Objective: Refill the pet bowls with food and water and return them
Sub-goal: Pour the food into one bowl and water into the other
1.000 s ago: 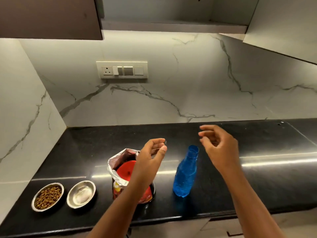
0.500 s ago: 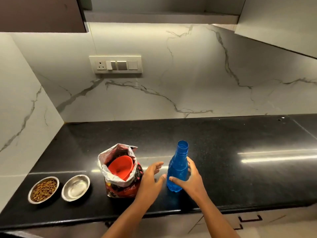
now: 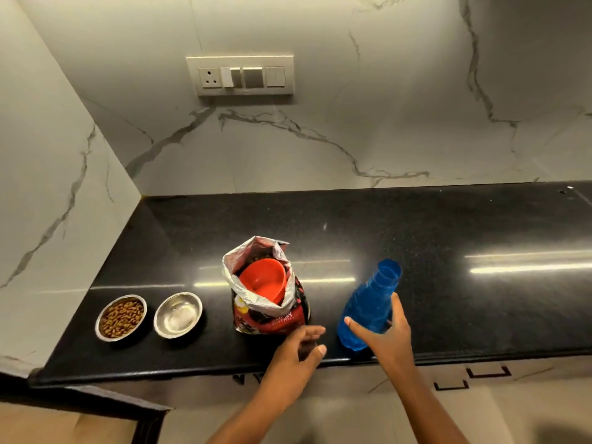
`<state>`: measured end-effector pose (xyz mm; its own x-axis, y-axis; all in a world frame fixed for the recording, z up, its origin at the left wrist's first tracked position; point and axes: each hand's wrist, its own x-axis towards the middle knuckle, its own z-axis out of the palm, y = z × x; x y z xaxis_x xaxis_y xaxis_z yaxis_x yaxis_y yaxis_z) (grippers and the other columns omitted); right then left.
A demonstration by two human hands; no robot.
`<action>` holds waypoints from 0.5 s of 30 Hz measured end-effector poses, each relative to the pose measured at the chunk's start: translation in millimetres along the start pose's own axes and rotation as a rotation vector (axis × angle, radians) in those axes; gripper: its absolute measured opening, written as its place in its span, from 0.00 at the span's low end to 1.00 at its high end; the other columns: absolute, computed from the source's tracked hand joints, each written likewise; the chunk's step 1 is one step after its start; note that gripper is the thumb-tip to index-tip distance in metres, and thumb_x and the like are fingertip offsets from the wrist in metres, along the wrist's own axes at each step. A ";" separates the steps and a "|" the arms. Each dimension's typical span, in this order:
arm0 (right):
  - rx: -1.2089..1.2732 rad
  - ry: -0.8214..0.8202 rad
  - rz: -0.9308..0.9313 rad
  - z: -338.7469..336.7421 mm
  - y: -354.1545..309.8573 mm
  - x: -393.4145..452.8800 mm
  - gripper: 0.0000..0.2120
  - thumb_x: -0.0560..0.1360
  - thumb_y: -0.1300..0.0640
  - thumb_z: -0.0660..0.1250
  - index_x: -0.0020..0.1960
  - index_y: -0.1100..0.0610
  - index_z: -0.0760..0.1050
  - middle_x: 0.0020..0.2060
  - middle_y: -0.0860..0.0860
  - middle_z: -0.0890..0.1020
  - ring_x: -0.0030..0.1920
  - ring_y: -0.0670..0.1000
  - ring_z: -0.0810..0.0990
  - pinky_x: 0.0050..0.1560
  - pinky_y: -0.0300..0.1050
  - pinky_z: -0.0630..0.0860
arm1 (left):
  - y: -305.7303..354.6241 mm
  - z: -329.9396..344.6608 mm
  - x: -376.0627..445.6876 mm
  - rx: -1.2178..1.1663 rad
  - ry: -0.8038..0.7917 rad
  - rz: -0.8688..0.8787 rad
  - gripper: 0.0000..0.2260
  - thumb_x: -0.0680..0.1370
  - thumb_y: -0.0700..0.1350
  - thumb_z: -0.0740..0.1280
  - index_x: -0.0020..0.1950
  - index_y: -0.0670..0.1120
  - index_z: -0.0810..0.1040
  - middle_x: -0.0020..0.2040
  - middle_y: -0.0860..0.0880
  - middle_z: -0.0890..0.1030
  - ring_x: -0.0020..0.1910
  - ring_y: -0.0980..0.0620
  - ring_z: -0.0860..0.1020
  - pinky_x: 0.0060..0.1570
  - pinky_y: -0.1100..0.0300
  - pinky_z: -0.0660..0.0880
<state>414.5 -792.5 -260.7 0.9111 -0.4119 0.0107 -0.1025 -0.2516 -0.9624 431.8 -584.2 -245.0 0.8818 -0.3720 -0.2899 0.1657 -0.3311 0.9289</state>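
Note:
Two steel pet bowls stand at the left of the black counter (image 3: 448, 219). The left bowl (image 3: 120, 317) holds brown kibble; the right bowl (image 3: 178, 315) looks empty. An open pet food bag (image 3: 272, 318) stands mid-counter with an orange scoop (image 3: 263, 281) inside. My right hand (image 3: 386, 338) grips the uncapped blue water bottle (image 3: 368, 307), which tilts with its mouth up and to the right. My left hand (image 3: 298, 355) hovers at the counter's front edge beside the bag, fingers apart, holding nothing.
A marble wall rises behind and to the left of the counter, with a switch plate (image 3: 240, 75) on it. Drawer handles (image 3: 487, 373) show below the counter's front edge.
My right hand came down and took hold of the blue bottle, which is now tilted. My left hand dropped from above the bag to the counter's front edge. The view shifted downward.

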 end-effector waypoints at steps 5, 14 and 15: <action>0.004 0.024 -0.010 26.0 -22.7 -49.2 0.33 0.60 0.51 0.85 0.58 0.35 0.73 0.52 0.44 0.84 0.55 0.48 0.84 0.56 0.50 0.81 | -24.5 -38.2 -20.9 -0.050 -0.015 0.004 0.11 0.77 0.39 0.69 0.58 0.50 0.80 0.57 0.53 0.82 0.56 0.63 0.79 0.59 0.70 0.72; -0.048 -0.116 -0.029 118.7 -70.8 -104.4 0.36 0.60 0.58 0.85 0.59 0.34 0.74 0.54 0.43 0.84 0.57 0.47 0.83 0.57 0.43 0.80 | -75.7 -148.8 -42.9 -0.134 0.110 -0.076 0.10 0.78 0.40 0.68 0.54 0.53 0.80 0.52 0.50 0.84 0.53 0.54 0.82 0.49 0.56 0.79; -0.056 -0.129 -0.018 131.0 -75.4 -108.3 0.36 0.61 0.58 0.85 0.62 0.36 0.74 0.54 0.43 0.84 0.58 0.46 0.83 0.58 0.42 0.81 | -79.8 -160.6 -44.0 -0.136 0.107 -0.074 0.09 0.78 0.40 0.68 0.54 0.53 0.80 0.52 0.50 0.84 0.53 0.54 0.82 0.48 0.57 0.79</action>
<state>375.9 -614.2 -224.9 0.9564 -0.2918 -0.0105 -0.1042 -0.3078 -0.9457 450.6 -402.1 -269.4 0.9058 -0.2537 -0.3394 0.2838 -0.2314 0.9305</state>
